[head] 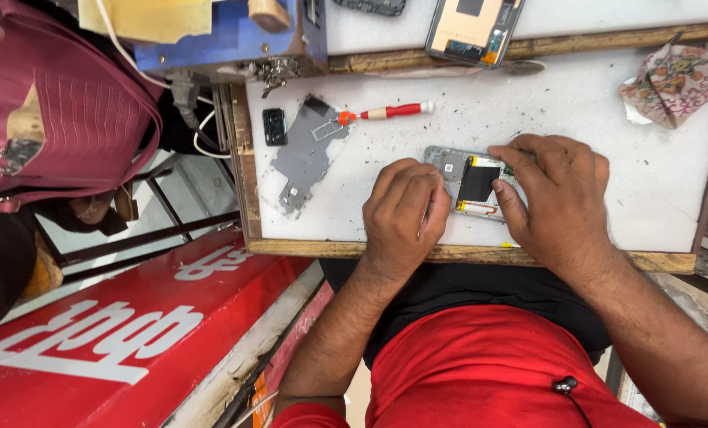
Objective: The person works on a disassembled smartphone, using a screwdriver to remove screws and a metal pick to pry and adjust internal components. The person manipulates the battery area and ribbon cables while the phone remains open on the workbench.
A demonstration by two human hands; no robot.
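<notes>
a person in a red shirt bends over a white work board [576, 119] framed in wood, both bare hands on an opened phone [474, 184]. the phone lies flat near the board's front edge, back cover off, its long axis running left to right across the picture and tilted slightly down toward the right. its camera end points left, where a grey metal section shows; a black patch and a yellow-edged part fill the middle.

the left hand [403, 212] is curled into a loose fist beside the phone's left end, knuckles up, fingers tucked under; whether it pinches a tool or a small part cannot be told. the right hand [554, 196] grips the phone's right end, fingers arched over the top edge and thumb pressed against the near edge.

well apart to the left on the board lies a grey metal back plate [305, 154], its long axis slanting from upper right to lower left. a small black camera module [274, 127] sits just beside its upper left. a red-and-white screwdriver [385, 112] rests near the plate's top, tip pointing left, handle to the right. dark specks are scattered over the board.

at the far edge sits another opened phone [474, 30], and a crumpled floral cloth [677, 79] lies at the board's right corner. a maroon bag [49, 103] hangs at far left.
</notes>
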